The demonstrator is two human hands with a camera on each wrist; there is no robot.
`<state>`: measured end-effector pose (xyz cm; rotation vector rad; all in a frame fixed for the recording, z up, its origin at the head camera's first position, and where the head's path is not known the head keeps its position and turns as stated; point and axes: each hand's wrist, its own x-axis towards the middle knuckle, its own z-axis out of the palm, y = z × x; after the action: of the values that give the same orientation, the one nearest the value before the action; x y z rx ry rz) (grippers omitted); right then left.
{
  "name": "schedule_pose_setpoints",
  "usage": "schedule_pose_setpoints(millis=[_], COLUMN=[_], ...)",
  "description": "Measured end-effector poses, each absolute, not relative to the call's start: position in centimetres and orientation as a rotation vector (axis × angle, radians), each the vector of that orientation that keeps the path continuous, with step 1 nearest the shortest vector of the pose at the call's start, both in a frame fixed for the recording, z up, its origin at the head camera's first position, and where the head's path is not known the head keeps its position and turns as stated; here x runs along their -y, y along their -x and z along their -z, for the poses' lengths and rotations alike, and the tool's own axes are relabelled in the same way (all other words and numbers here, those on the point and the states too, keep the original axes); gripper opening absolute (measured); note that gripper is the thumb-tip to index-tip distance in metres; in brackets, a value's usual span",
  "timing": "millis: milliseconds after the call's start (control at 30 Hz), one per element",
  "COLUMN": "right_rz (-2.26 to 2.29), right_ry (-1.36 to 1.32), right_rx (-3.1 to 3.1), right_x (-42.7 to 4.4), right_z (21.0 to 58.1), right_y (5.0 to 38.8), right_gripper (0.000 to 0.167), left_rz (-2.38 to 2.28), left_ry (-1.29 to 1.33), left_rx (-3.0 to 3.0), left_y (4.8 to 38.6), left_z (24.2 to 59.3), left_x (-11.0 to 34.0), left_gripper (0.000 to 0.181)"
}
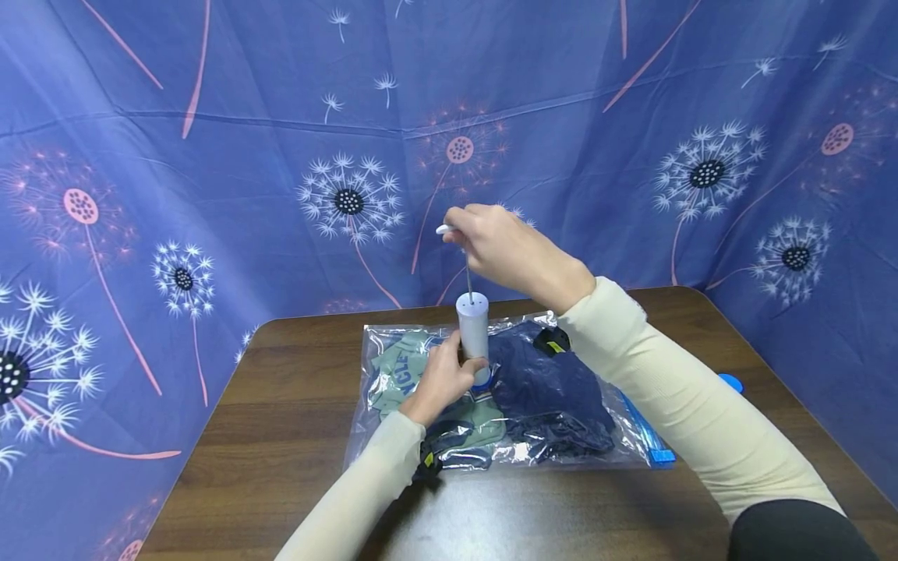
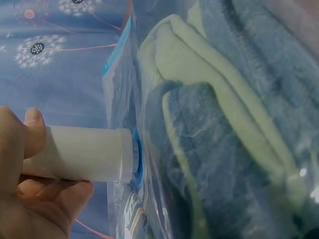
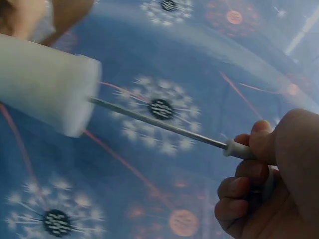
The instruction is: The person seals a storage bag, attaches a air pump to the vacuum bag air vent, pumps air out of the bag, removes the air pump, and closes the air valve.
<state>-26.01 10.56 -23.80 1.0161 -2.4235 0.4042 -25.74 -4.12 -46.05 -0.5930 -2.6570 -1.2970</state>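
A white hand vacuum pump (image 1: 473, 331) stands upright on the blue valve (image 1: 482, 380) of a clear storage bag (image 1: 515, 453). My left hand (image 1: 443, 378) grips the pump's barrel near its base, thumb on one side and fingers on the other. Above it, my right hand (image 1: 501, 249) holds the white handle (image 1: 445, 229). A thin metal rod (image 3: 159, 123) runs from the handle into the barrel's top, with a long stretch exposed. Inside the bag lie a green garment (image 1: 396, 382) with lettering and a dark navy garment (image 1: 547, 401).
The bag lies on a brown wooden table (image 1: 245, 436). A blue zip slider (image 1: 662, 456) sits at the bag's right corner. Further right, a blue round object (image 1: 731, 382) is partly behind my right sleeve. A blue dandelion-print cloth (image 1: 281, 156) hangs behind the table.
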Motion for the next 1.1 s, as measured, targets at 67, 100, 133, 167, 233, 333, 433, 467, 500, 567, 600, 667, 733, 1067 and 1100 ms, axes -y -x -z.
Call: schedule_pose_setpoints(millis=[67,100,133,167,233,333,433,467,500,567,600,667,733,1067,1100], right_rz=[-0.395,-0.395,-0.394,-0.393,-0.382,-0.349,-0.317,-0.313,-0.316,-0.314,-0.317,-0.317,-0.314,-0.313,-0.314], right_ry=[-1.038,-1.048,-1.055,-1.056,-1.059,-1.065,-1.061,-1.057,-1.052,-1.041,-1.039,-1.033,-1.027,-1.019,-1.018], right_rx=[2.458,2.478,2.498,2.517,2.533,2.515,2.475,2.466,2.460,2.448,2.446,2.445,2.444,2.443,2.444], right_x=[-10.6,-10.6,-10.6,-10.6,-10.7,-10.7,-10.8,-10.8,-10.8,-10.7,-10.7,-10.7,-10.7,-10.7,-10.7], right_z=[25.0,25.7,26.5,27.3,28.7,30.6,31.8,32.0,32.2,32.4,32.4,32.5,32.6,32.6,32.6], right_y=[26.2,26.3,26.4,26.5,26.6,26.6,26.6,26.6,26.6,26.6,26.5,26.5,26.5,26.4,26.3], right_gripper=[0.016,0.016,0.015,0.014,0.013,0.011,0.012,0.012,0.012,0.013,0.013,0.013,0.013,0.014,0.014], left_rz=[1.300,1.305,1.310,1.309,1.313,1.302,1.292,1.292,1.294,1.303,1.308,1.318,1.321,1.325,1.319], left_ry=[0.596,0.594,0.595,0.594,0.593,0.597,0.604,0.607,0.608,0.607,0.606,0.603,0.601,0.605,0.606], left_rx=[2.652,2.652,2.651,2.654,2.659,2.660,2.662,2.662,2.663,2.663,2.663,2.666,2.670,2.666,2.667], left_y=[25.8,25.7,25.7,25.7,25.7,25.7,25.7,25.7,25.7,25.8,25.8,25.8,25.8,25.7,25.7], left_z=[46.1,46.1,46.1,46.1,46.1,46.1,46.1,46.1,46.1,46.1,46.1,46.1,46.2,46.2,46.1], left_x=[4.2,4.2,4.2,4.2,4.2,4.1,4.1,4.0,4.0,4.1,4.1,4.1,4.1,4.1,4.1], left_gripper=[0.039,0.039,0.038,0.039,0.039,0.040,0.040,0.039,0.039,0.040,0.040,0.040,0.040,0.039,0.039])
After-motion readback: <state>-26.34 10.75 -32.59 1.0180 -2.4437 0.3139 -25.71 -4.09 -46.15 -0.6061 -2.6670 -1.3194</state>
